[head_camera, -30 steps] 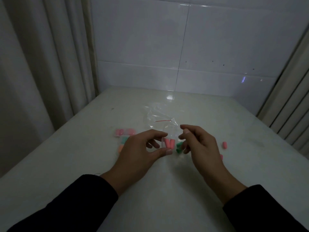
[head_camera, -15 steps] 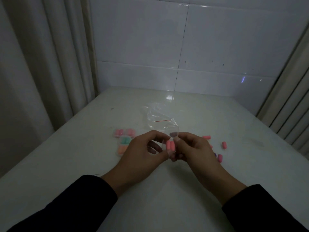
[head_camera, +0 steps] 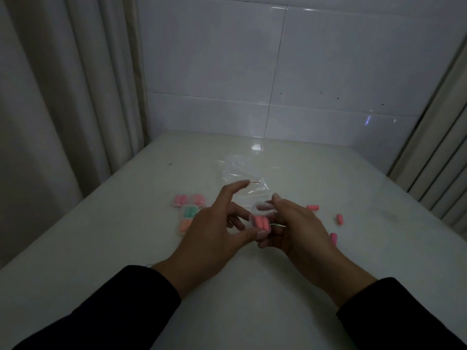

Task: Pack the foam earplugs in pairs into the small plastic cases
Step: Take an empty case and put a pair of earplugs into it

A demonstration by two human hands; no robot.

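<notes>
Both hands work above the middle of the pale, glossy table (head_camera: pixel 126 236). Between them is a small clear plastic case (head_camera: pixel 261 222) containing two pink foam earplugs (head_camera: pixel 261 222) side by side. The left hand (head_camera: pixel 214 233) pinches the case: its thumb presses the near edge, the curled middle fingers sit behind it, and the index finger extends forward, free of contact. The right hand (head_camera: pixel 295 226) grips the opposite side of the case with curled fingers. Three filled clear cases (head_camera: pixel 188 210) lie together on the table left of the hands, holding pink, green and orange pairs. Loose pink earplugs (head_camera: pixel 339 219) lie scattered right of the hands. A crumpled transparent plastic bag (head_camera: pixel 242 173) lies just beyond the fingertips.
</notes>
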